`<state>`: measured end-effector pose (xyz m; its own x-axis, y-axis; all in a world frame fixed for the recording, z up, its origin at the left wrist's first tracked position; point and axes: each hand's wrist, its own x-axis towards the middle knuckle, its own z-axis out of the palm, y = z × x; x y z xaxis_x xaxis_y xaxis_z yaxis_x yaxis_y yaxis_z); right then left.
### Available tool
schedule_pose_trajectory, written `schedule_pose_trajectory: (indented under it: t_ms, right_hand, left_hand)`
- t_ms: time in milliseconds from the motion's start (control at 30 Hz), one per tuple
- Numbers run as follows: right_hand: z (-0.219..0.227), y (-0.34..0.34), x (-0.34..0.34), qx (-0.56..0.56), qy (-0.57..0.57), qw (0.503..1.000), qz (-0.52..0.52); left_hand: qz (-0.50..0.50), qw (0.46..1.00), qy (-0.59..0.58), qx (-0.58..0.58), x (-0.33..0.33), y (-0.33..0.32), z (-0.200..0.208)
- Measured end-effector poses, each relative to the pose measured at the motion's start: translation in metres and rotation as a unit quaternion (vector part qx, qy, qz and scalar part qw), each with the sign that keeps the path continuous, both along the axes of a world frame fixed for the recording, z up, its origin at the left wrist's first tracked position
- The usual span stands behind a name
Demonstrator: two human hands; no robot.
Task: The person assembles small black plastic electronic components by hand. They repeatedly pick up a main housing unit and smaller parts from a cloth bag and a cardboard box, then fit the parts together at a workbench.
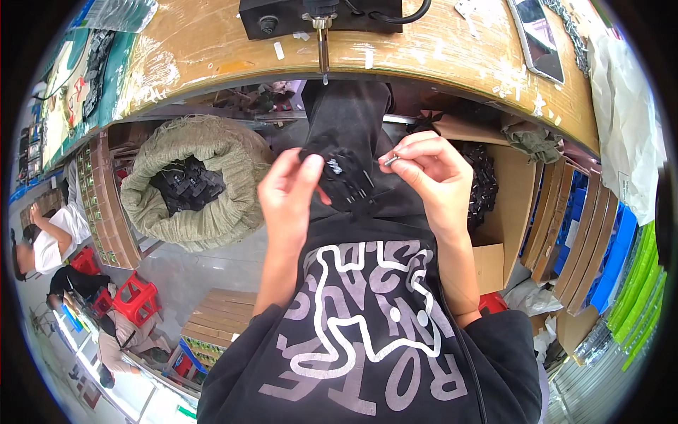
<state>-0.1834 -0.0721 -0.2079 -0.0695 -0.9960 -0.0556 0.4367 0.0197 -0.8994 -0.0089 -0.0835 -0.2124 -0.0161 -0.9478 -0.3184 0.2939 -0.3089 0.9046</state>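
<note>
Between thumb and fingers of my right hand [432,166] is a small silvery metal pin [390,161], pinched at its end. My left hand [291,185] is level with it on the other side of my lap, its thumb and fingers curled together. Something dark seems to be between those fingertips, but it blends into the black cloth behind. Just beside the left fingertips lie several small metal pins [359,185] and pale bits on dark material over my lap. The two hands are apart.
A machine with a metal tip [323,56] hangs at the edge of the wooden bench [452,63]. A phone [538,39] lies at right. To my left stands a woven sack [244,152] of black parts; a cardboard box [514,187] with black pieces stands right. Other people sit far left.
</note>
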Motion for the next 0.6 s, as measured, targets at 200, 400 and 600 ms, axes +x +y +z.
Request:
schedule_pose_trajectory:
  t_ms: [200, 400, 600]
  right_hand:
    - [0.003, 0.001, -0.001, -0.03, 0.061, 0.997, 0.029]
    - [0.001, 0.001, -0.006, -0.022, 0.085, 0.995, 0.051]
    - [0.002, 0.0, -0.007, 0.023, 0.058, 0.995, 0.077]
  left_hand:
    - [-0.116, 0.99, -0.075, -0.02, -0.018, 0.005, 0.009]
    - [-0.181, 0.961, -0.172, -0.117, -0.019, 0.002, 0.013]
    - [-0.194, 0.938, -0.232, -0.172, -0.022, 0.003, 0.016]
